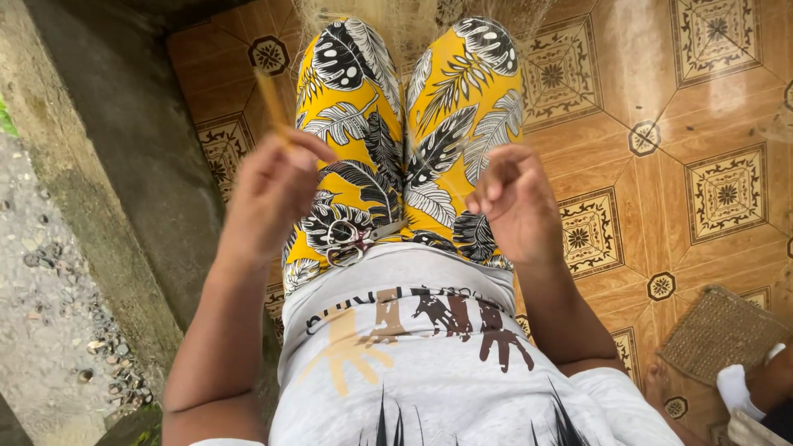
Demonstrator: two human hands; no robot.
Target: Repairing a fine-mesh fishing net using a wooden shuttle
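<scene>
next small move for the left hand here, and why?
Probably draw the thin yellowish stick across toward the right hand. The left hand pinches it raised and blurred, the right hand's fingers are curled as if pinching something too fine to see, and faint netting lies over the knees.

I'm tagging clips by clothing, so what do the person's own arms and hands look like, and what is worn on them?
Both arms are bare from shoulder to wrist. The left hand and right hand wear no gloves, and no rings, watch or bracelets show. Short white sleeves of a printed grey-white T-shirt end at the upper arms.
</scene>
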